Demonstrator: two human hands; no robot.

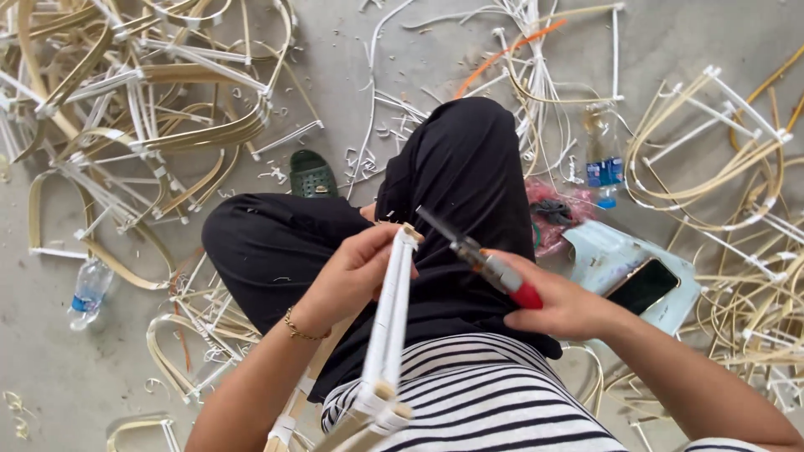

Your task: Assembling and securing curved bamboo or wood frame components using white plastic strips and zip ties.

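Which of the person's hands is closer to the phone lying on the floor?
Right. The right hand, gripping red-handled pliers, sits just beside the phone; the left hand, holding a white-wrapped frame piece, is farther away across the lap.

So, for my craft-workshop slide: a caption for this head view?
Left hand holds white-wrapped rods; right hand holds red-handled pliers at their tip.

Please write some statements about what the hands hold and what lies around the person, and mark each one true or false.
1. The left hand grips a white-wrapped frame piece. True.
2. The right hand holds a hammer. False: it holds pliers with red handles.
3. A dark phone lies to the person's right. True.
4. A green sandal is worn on the foot. False: it lies alone on the concrete floor.
5. A plastic bottle lies on the floor. True.
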